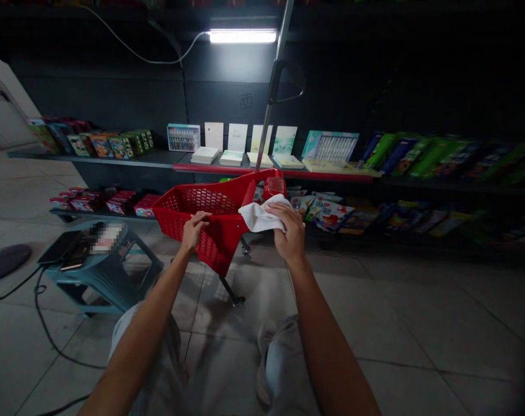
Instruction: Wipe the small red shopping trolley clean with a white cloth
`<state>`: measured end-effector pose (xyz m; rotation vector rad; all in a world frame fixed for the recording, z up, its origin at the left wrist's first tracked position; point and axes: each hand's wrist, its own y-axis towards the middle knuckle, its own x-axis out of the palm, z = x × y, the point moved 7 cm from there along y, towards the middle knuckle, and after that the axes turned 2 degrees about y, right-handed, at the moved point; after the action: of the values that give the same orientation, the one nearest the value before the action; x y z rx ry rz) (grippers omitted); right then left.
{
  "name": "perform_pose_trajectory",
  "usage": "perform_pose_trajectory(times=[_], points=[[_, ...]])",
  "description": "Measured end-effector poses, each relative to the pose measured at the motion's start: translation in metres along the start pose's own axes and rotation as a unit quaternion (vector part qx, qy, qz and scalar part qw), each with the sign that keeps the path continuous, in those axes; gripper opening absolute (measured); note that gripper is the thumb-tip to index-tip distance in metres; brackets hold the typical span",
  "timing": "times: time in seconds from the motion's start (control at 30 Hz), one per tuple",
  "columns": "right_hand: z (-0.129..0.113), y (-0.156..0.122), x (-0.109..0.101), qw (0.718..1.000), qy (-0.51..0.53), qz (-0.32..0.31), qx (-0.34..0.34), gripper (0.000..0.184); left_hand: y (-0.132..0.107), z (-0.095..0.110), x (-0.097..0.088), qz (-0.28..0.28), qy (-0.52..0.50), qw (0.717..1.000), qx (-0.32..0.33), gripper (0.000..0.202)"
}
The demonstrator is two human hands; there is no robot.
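Note:
A red plastic mesh shopping basket (214, 202) stands tilted on a wheeled cart in front of me. My left hand (195, 227) grips its near rim with the fingers curled over the edge. My right hand (289, 230) is at the basket's far side and holds a crumpled white cloth (258, 215). The cloth is pressed against the red rim near the corner. The basket's inside is only partly visible, and I see nothing lying in it.
A metal pole with a black handle (275, 86) rises from the basket. Low dark shelves (98, 159) hold boxed goods and packets behind it. To the left, a teal plastic stool (102, 277) holds dark phones, with a black cable (41, 315) on the tiled floor.

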<state>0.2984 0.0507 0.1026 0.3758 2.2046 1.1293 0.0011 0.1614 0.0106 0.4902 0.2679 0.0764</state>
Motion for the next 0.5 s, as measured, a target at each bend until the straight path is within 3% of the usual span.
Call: perform_pose_trajectory(times=[0.17,0.27,0.37,0.5], points=[[-0.014,-0.003,0.005,0.999,0.034,-0.011,-0.014,0.040,0.006,-0.009,-0.022,0.009,0.004,1.000,0.014,0.038],[-0.026,-0.005,0.014,0.999,0.028,-0.018,-0.011,0.040,-0.001,-0.003,-0.027,0.038,0.032,0.998,0.029,0.041],[-0.040,-0.007,0.024,0.999,0.019,-0.031,-0.022,0.040,-0.016,0.024,-0.020,0.056,0.071,0.993,0.082,0.045],[-0.059,-0.008,0.033,0.997,0.033,-0.037,-0.051,0.040,-0.042,0.067,0.004,0.030,0.093,0.977,0.191,0.045]])
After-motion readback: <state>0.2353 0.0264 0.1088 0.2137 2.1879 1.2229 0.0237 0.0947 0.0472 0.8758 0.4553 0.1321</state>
